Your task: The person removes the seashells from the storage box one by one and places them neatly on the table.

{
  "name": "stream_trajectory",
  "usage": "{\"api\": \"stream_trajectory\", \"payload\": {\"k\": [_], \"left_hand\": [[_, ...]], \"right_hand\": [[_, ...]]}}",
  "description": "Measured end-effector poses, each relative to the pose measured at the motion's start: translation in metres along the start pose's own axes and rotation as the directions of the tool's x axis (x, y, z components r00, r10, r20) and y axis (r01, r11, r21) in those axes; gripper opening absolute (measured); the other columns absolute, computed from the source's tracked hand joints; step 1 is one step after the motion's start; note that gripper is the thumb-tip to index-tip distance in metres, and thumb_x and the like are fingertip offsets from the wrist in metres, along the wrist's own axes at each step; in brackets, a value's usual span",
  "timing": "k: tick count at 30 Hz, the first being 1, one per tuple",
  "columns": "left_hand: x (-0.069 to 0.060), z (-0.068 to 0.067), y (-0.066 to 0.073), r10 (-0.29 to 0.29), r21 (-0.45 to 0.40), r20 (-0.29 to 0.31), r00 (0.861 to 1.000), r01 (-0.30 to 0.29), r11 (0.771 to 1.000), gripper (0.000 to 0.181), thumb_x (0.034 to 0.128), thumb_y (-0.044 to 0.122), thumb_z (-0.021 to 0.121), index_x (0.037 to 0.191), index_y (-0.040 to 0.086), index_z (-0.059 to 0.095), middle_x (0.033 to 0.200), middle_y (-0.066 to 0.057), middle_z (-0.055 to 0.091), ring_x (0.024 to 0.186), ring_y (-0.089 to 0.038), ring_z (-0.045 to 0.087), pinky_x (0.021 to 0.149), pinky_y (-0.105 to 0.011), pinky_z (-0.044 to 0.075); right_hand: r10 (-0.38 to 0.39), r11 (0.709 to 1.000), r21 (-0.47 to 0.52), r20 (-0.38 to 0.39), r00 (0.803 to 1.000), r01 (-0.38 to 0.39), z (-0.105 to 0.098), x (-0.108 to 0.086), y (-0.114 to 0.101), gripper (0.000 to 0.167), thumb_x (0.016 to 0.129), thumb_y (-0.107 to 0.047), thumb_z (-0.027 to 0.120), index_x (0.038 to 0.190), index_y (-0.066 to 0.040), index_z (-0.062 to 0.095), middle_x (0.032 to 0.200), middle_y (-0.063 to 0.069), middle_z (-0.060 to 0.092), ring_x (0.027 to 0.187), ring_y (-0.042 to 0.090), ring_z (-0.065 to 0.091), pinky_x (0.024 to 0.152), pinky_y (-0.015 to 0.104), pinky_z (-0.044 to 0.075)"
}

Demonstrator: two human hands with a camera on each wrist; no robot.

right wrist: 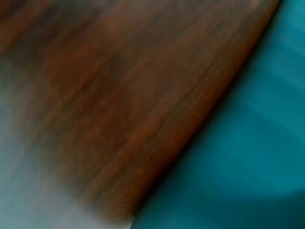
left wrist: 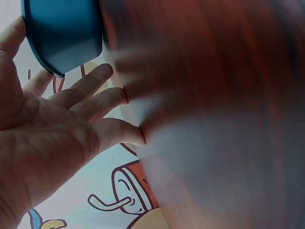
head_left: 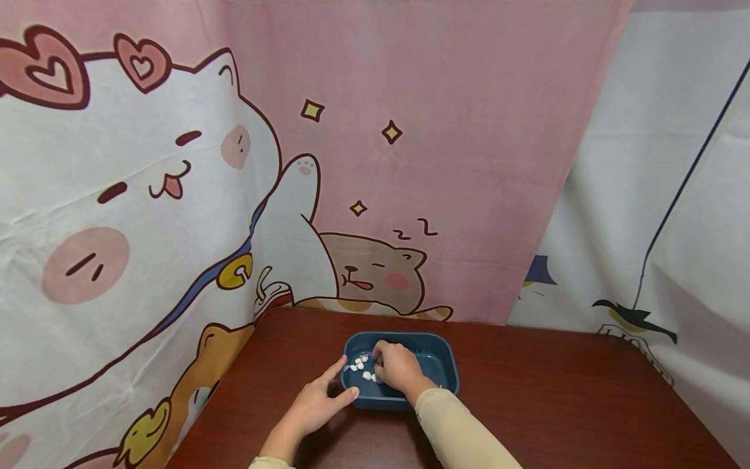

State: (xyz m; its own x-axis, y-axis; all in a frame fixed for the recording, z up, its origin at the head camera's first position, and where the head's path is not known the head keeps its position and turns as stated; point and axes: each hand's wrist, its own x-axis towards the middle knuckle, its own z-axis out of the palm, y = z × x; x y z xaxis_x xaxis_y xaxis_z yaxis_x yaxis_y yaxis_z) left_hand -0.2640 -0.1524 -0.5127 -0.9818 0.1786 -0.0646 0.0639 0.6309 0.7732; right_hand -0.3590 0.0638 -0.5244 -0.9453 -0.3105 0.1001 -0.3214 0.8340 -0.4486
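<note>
A dark blue rectangular tray [head_left: 433,340] stands on the table, with several small white pieces [head_left: 366,375] in its left part. My left hand [head_left: 314,405] spreads its straight fingers at the tray's left end, index finger and thumb at the rim. The left wrist view has this hand [left wrist: 52,114] palm in sight beside the tray [left wrist: 66,36]. Inside the tray, right of the white pieces, my right hand [head_left: 400,369] reaches down with bent fingers; whether they hold a piece is hidden. Only the tray's blurred side [right wrist: 238,143] shows in the right wrist view, without the hand.
The reddish-brown table [head_left: 527,378] extends to both sides of the tray. Behind it hangs a pink and white cloth [head_left: 469,163] printed with cartoon cats, and a dark cord [head_left: 691,182] runs down the white cloth on the right.
</note>
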Motion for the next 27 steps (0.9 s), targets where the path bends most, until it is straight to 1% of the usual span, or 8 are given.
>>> {"api": "stream_trajectory", "payload": {"k": [8, 11, 16, 19, 22, 27], "left_hand": [[0.001, 0.001, 0.0, 0.003, 0.006, 0.0, 1.0, -0.003, 1.0, 0.083, 0.0974, 0.06, 0.07, 0.167, 0.027, 0.039, 0.143, -0.022, 0.067, 0.131, -0.042, 0.064, 0.104, -0.073, 0.048], [0.001, 0.002, -0.001, 0.002, 0.006, 0.002, 1.0, -0.002, 1.0, 0.083, 0.098, 0.06, 0.069, 0.168, 0.027, 0.038, 0.144, -0.023, 0.066, 0.132, -0.043, 0.064, 0.104, -0.073, 0.048], [-0.001, 0.001, 0.001, 0.011, -0.001, 0.002, 1.0, -0.011, 1.0, 0.083, 0.0987, 0.059, 0.069, 0.168, 0.027, 0.037, 0.145, -0.024, 0.065, 0.133, -0.043, 0.064, 0.103, -0.073, 0.048], [-0.002, 0.0, 0.002, 0.015, -0.001, 0.001, 1.0, -0.015, 1.0, 0.083, 0.0985, 0.06, 0.068, 0.168, 0.026, 0.037, 0.145, -0.024, 0.066, 0.133, -0.044, 0.064, 0.104, -0.074, 0.048], [-0.001, 0.001, 0.003, 0.013, -0.001, -0.002, 1.0, -0.013, 1.0, 0.084, 0.098, 0.062, 0.068, 0.168, 0.026, 0.038, 0.145, -0.024, 0.066, 0.133, -0.044, 0.064, 0.104, -0.074, 0.048], [-0.001, 0.001, 0.003, 0.004, -0.005, 0.001, 1.0, -0.004, 1.0, 0.085, 0.0978, 0.062, 0.068, 0.168, 0.026, 0.037, 0.145, -0.024, 0.066, 0.131, -0.043, 0.064, 0.103, -0.075, 0.048]], "right_hand": [[-0.02, 0.999, 0.04, -0.029, 0.999, 0.021, -0.005, -0.003, -0.002, 0.026, 0.094, -0.015, 0.081, 0.118, -0.015, 0.07, 0.094, 0.0, 0.069, 0.081, 0.015, 0.059, 0.084, 0.043, 0.059], [-0.034, 0.997, 0.066, -0.028, 0.999, 0.036, -0.005, -0.004, -0.001, 0.027, 0.095, -0.014, 0.08, 0.12, -0.014, 0.07, 0.098, 0.002, 0.07, 0.083, 0.016, 0.061, 0.085, 0.044, 0.06], [-0.074, 0.992, 0.1, -0.022, 0.997, 0.076, -0.006, -0.006, -0.001, 0.028, 0.096, -0.012, 0.079, 0.123, -0.012, 0.071, 0.102, 0.004, 0.073, 0.085, 0.014, 0.063, 0.087, 0.043, 0.062], [-0.085, 0.989, 0.119, -0.029, 0.996, 0.088, -0.01, -0.007, -0.001, 0.028, 0.096, -0.012, 0.079, 0.124, -0.01, 0.071, 0.102, 0.005, 0.073, 0.085, 0.014, 0.064, 0.085, 0.042, 0.063], [-0.081, 0.986, 0.142, -0.034, 0.996, 0.085, -0.014, -0.007, 0.0, 0.03, 0.097, -0.012, 0.078, 0.126, -0.009, 0.071, 0.104, 0.005, 0.074, 0.088, 0.014, 0.066, 0.086, 0.043, 0.063], [-0.114, 0.979, 0.163, -0.074, 0.991, 0.125, -0.028, -0.008, 0.007, 0.031, 0.096, -0.011, 0.079, 0.126, -0.007, 0.07, 0.104, 0.004, 0.075, 0.092, 0.016, 0.068, 0.089, 0.043, 0.063]]}}
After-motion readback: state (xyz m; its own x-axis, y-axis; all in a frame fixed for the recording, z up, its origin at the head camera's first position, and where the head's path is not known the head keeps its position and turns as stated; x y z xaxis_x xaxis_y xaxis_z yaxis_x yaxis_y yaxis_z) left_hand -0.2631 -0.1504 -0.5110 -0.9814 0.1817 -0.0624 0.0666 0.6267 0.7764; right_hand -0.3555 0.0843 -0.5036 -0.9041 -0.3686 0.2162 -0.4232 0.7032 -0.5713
